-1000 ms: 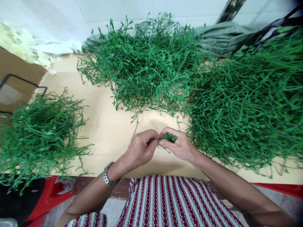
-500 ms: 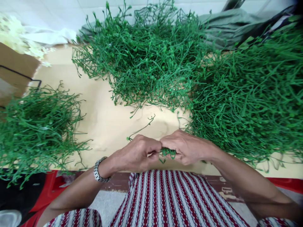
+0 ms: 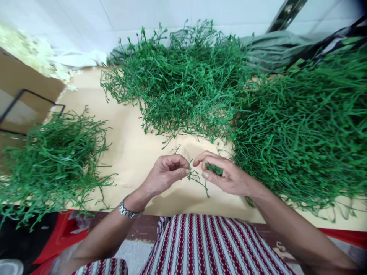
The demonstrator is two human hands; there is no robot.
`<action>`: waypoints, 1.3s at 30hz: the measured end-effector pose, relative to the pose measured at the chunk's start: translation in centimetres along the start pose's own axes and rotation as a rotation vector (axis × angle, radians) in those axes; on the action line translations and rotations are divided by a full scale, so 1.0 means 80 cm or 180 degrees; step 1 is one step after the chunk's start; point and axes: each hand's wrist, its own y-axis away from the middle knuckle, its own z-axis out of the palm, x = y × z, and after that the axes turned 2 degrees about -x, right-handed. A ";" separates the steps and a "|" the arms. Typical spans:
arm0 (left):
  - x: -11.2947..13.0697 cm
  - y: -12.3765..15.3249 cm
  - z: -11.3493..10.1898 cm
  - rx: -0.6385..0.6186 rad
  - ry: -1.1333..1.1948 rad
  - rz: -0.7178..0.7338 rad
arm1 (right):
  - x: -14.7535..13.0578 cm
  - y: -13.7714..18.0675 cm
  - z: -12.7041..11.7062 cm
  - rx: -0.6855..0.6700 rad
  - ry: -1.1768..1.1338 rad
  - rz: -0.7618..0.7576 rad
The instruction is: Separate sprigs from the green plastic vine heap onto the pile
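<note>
Thin green branching stems, plastic-looking, lie in loose heaps around my hands. My left hand [image 3: 164, 172] pinches a small green stem [image 3: 197, 178] between thumb and forefinger, its forked ends pointing down and right. My right hand [image 3: 226, 173] is just to the right, thumb and forefinger apart near that stem. More green stems [image 3: 213, 168] show inside its curled fingers, and most of them are hidden by the hand. Both hands are above the tan table covering [image 3: 129, 152] near its front edge.
A large heap of stems [image 3: 301, 133] fills the right side, another heap [image 3: 189, 80] lies at the back, and a smaller one [image 3: 63, 152] is at left. A cardboard box [image 3: 37, 80] with a black wire frame stands left, near cream flowers [image 3: 31, 53]. Red stools [image 3: 54, 236] are below the edge.
My hands were close together with fingers closed around green stems; now they are slightly apart. The right thumb and forefinger have spread, while the left pinches one stem. The view has tilted upward.
</note>
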 end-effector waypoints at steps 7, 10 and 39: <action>-0.008 -0.005 0.018 0.0599 0.0136 0.0263 | 0.014 -0.006 0.039 0.0536 -0.1100 0.0754; -0.009 -0.005 0.022 0.0644 -0.0043 0.0383 | 0.013 -0.005 0.040 0.0673 -0.0850 0.0825; 0.004 -0.006 0.031 0.0550 0.2069 0.0326 | -0.007 -0.009 0.030 0.0250 -0.1072 0.0190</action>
